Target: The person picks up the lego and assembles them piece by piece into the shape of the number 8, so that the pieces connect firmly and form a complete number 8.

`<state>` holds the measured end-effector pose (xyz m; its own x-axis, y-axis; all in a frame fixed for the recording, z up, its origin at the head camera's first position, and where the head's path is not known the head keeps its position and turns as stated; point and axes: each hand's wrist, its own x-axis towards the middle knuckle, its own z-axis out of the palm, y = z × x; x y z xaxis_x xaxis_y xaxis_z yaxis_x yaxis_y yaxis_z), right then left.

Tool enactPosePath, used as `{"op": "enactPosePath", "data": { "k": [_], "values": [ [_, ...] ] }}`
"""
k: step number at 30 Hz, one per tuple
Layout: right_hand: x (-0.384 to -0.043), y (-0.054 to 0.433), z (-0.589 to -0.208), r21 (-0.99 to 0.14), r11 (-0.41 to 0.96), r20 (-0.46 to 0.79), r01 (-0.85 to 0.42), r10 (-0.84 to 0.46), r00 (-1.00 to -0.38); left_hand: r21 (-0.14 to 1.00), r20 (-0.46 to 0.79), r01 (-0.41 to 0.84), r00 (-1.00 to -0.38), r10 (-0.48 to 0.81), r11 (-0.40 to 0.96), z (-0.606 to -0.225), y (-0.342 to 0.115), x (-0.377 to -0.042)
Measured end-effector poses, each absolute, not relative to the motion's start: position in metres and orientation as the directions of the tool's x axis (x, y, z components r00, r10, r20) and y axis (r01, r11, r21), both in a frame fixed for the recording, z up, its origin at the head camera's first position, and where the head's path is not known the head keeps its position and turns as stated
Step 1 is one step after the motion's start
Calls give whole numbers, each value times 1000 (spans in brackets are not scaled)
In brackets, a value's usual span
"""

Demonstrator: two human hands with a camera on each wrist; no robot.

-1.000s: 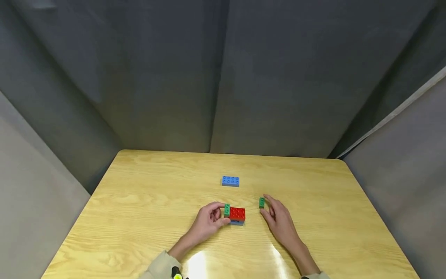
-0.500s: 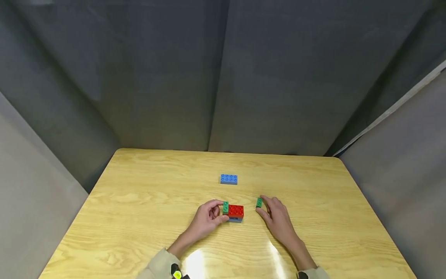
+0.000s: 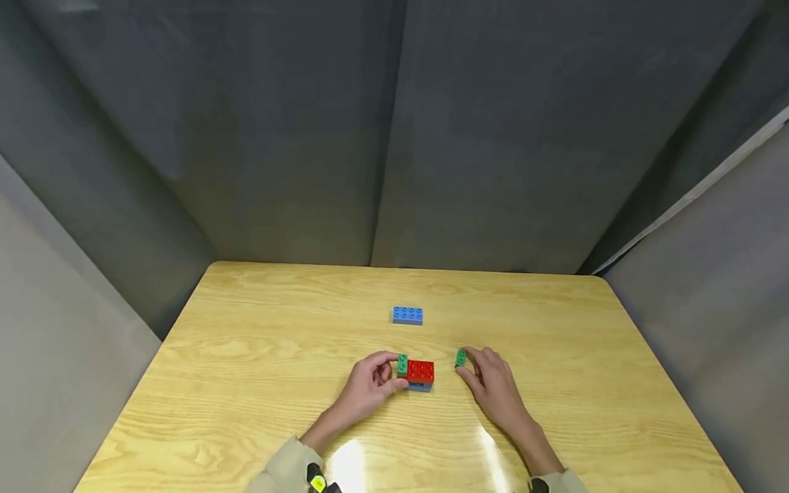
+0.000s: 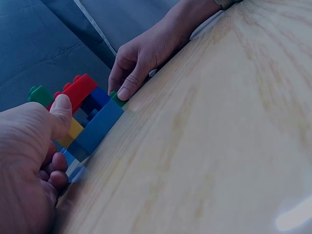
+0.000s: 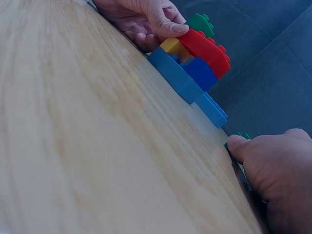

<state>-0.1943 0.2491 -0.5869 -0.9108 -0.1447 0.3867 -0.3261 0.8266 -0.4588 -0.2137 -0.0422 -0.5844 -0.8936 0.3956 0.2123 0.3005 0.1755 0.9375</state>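
My left hand holds the left end of a small stack of toy building bricks between thumb and forefinger. A red brick lies across its top, with a two-stud green brick at the left end. Beneath the red one, the right wrist view shows a yellow brick and a dark blue brick, apart, on a lighter blue base brick. To the right of the stack, my right hand pinches another small green brick at the tabletop, thumb on its near end.
Farther back on the wooden table lies a loose blue brick with two rows of studs. Grey curtains stand behind the table's far edge and along both sides.
The right hand and its green brick have shifted slightly left, a little nearer the stack. The left hand keeps its hold on the stack; otherwise the view has only swayed a little.
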Motion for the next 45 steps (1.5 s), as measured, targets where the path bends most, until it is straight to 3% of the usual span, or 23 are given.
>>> {"op": "enactPosePath", "data": {
  "k": [33,45],
  "values": [
    [-178,237,-576,-582,714,371,-388,-192,-909,943,205,292,-888,413,160,-583,-34,-214],
    [-168,219,-562,-602,624,492,-498,-201,-847,945,201,284,-894,400,162,-586,-33,-214]
  ]
}}
